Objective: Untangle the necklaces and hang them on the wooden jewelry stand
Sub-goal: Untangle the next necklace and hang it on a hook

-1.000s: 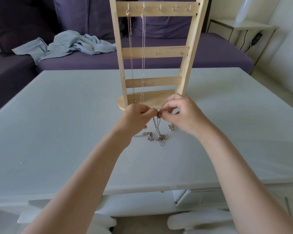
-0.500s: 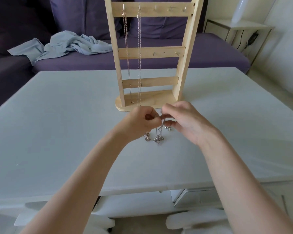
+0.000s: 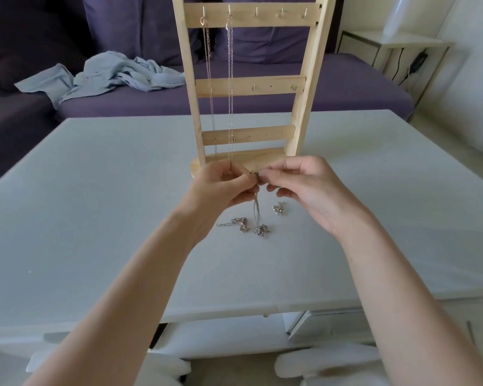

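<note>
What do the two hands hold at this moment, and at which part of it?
Both the left hand and the right hand pinch the upper end of a thin silver necklace. Its lower, bunched end lies on the white table.

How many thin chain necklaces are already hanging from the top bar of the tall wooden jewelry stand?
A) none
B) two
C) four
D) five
B: two thin chain necklaces hang from the two leftmost hooks of the tall wooden jewelry stand; the other three top hooks are bare.

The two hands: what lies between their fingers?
Head view: a necklace chain, pinched by the left hand and right hand, hangs to a tangle.
</note>
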{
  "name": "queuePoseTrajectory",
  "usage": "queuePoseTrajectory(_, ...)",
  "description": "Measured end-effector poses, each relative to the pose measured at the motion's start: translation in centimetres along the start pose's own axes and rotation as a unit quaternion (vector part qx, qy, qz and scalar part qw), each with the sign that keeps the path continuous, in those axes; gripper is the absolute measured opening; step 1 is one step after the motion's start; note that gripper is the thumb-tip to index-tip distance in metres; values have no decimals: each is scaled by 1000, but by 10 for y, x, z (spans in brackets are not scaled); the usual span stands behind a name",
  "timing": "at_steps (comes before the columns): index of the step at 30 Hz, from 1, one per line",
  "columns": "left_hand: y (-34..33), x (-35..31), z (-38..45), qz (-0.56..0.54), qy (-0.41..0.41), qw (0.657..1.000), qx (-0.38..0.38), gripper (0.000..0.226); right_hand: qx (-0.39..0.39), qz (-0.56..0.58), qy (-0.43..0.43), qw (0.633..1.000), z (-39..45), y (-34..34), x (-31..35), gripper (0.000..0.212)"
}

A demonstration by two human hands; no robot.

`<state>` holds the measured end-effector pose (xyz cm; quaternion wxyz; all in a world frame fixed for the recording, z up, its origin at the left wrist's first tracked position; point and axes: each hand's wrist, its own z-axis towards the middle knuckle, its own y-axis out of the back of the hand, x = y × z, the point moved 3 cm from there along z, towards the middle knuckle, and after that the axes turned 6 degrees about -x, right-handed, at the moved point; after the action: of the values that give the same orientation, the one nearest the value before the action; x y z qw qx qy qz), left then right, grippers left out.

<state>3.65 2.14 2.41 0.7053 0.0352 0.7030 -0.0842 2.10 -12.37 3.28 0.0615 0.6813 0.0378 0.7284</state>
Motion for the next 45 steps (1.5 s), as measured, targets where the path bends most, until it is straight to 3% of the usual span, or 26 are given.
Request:
queuePoseTrajectory(14, 3, -2, 1, 62, -20, 997, -36, 22, -17, -9, -13, 1000, 0, -4, 0, 22)
queuePoseTrajectory(20, -2, -2, -4, -23, 46, 998, 48, 12, 25, 170, -89, 981, -1, -10, 1, 32)
queuePoseTrajectory(24, -2, -3, -6, -109, 82, 988, 71, 15, 29, 222, -116, 968, -1, -7, 1, 28)
queuePoseTrajectory(28, 3, -6, -4, -133, 77, 987, 36, 18, -17, 173, -90, 981, 1, -1, 0, 19)
queuePoseTrajectory(31, 6, -6, -2, -121, 63, 991, 8, 19, -10, 128, -53, 990, 0, 0, 4, 9)
queuePoseTrajectory(35, 4, -7, -3, -24, 24, 999, -8, 18, 4, 4, -31, 999, -3, -6, 2, 5)
queuePoseTrajectory(45, 3, -7, -1, 186, -89, 976, -64, 23, -50, -79, -14, 996, -1, -5, 0, 9)
